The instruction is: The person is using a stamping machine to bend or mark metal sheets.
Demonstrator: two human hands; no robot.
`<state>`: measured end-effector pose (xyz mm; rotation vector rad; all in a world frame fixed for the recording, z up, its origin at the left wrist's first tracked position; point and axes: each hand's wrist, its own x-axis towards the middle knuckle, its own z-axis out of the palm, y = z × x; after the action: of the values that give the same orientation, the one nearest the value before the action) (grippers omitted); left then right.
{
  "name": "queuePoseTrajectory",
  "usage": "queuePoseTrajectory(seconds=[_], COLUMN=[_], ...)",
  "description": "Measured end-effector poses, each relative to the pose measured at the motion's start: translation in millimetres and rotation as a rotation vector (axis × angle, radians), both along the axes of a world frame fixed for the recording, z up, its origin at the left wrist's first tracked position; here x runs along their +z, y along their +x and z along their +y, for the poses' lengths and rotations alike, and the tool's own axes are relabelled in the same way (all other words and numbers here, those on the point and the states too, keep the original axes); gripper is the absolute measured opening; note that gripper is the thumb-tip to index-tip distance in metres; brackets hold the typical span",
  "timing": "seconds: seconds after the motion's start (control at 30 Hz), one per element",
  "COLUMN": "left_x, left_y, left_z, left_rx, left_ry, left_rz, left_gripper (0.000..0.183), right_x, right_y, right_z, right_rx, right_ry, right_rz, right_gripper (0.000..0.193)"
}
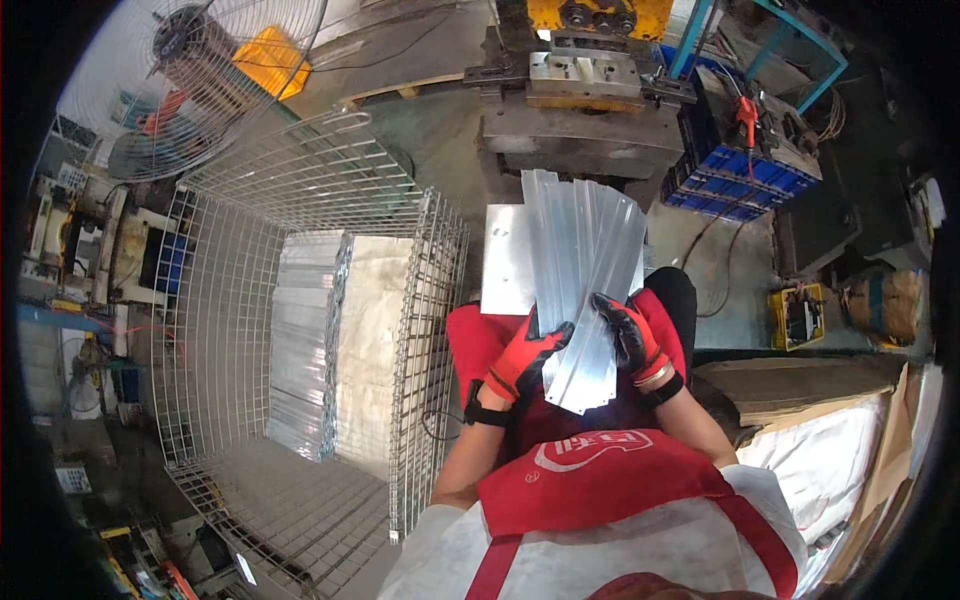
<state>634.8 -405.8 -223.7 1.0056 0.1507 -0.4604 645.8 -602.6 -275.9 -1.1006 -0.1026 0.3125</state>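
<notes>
Several long, shiny metal strips (588,250) with raised ridges lie over my lap, overlapping and fanned apart at their far ends. My left hand (527,353), in a red and black glove, grips their left edge near the close end. On the other side my right hand (632,335), gloved alike, is closed on the right edge, its thumb over the top face. Beneath the strips and beyond my knees, a flat silver metal surface (506,262) shows, partly covered by them.
To my left stands a wire mesh cage (425,300) holding stacked metal strips (300,345) beside a beige sheet (372,350). Ahead is a press (585,125). A blue crate (735,185) with a red air gun (746,112), a yellow basket (797,318) and a cardboard box (800,378) sit rightward.
</notes>
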Motion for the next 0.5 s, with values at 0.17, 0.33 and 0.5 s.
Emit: queuePoseTrajectory(seconds=[0.17, 0.33, 0.5], left_x=[-12.3, -5.0, 1.4], left_y=[38.5, 79.7, 49.3], left_z=[-8.5, -9.9, 2.5], left_rx=[0.003, -0.166, -0.116], left_ry=[0.100, 0.113, 0.132], left_rz=[-0.194, -0.132, -0.183], left_gripper=[0.068, 0.069, 0.081], right_x=[2.5, 23.6, 35.9], right_y=[21.6, 59.5, 57.9], right_z=[-6.7, -13.6, -17.7], right_rx=[-0.019, 0.006, 0.205], right_ry=[0.007, -0.162, -0.128], right_rz=[-0.070, -0.007, -0.035], right_gripper=[0.058, 0.052, 0.056])
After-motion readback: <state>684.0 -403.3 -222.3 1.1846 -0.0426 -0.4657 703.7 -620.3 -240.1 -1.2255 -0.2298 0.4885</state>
